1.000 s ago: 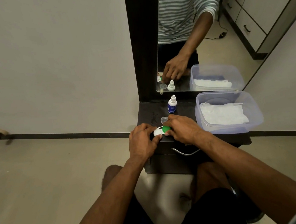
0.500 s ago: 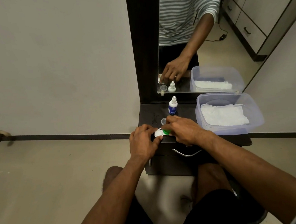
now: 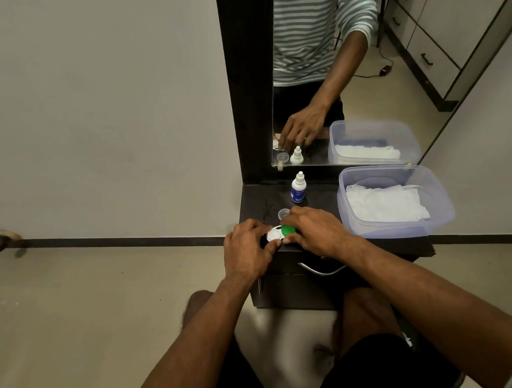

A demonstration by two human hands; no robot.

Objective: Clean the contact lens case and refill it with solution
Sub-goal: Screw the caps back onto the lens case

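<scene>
- Lens case (image 3: 278, 233) sits at the front edge of the dark desk (image 3: 257, 200), white cap on the left, green cap on the right.
- Left hand (image 3: 247, 251) pinches the white side, fingers curled round it.
- Right hand (image 3: 316, 233) curls over the green cap, gripping it.
- Solution bottle (image 3: 298, 188) stands upright further back, small clear cap (image 3: 283, 213) between it and the case.
- Plastic tub (image 3: 437, 204) with white tissue sits off to the right.

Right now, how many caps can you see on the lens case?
2: a white cap under the left hand, and a green cap beside it under the right hand. Fingers partly hide both.
</scene>
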